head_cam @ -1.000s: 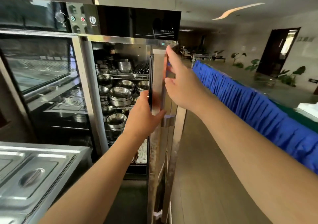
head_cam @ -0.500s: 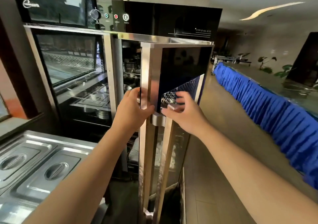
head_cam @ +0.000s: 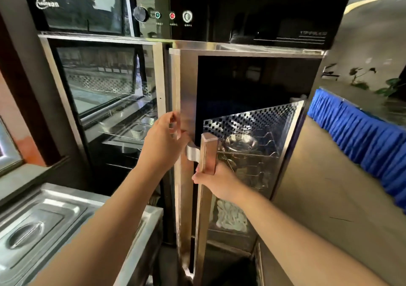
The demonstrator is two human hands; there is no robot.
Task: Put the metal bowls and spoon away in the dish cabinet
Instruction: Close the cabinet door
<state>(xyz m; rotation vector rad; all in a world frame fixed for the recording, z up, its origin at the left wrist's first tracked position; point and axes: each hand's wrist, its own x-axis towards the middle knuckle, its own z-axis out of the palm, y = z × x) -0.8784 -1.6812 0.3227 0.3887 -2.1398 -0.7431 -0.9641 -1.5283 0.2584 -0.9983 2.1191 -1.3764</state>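
The right hand is clenched around the lower part of the vertical handle on the cabinet door. The left hand lies just left of the handle, fingers loosely curled against the door's edge, grasping nothing. Behind the door glass, right of the handle, a metal bowl sits on a wire rack. A lidded steel pan lies on the surface lower left of the handle.

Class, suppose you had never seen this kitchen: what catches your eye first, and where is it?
Centre frame, two bare arms reach to the steel dish cabinet's right door: the right hand wraps its long vertical handle, the left hand rests on its edge. Metal bowls glint behind its glass.
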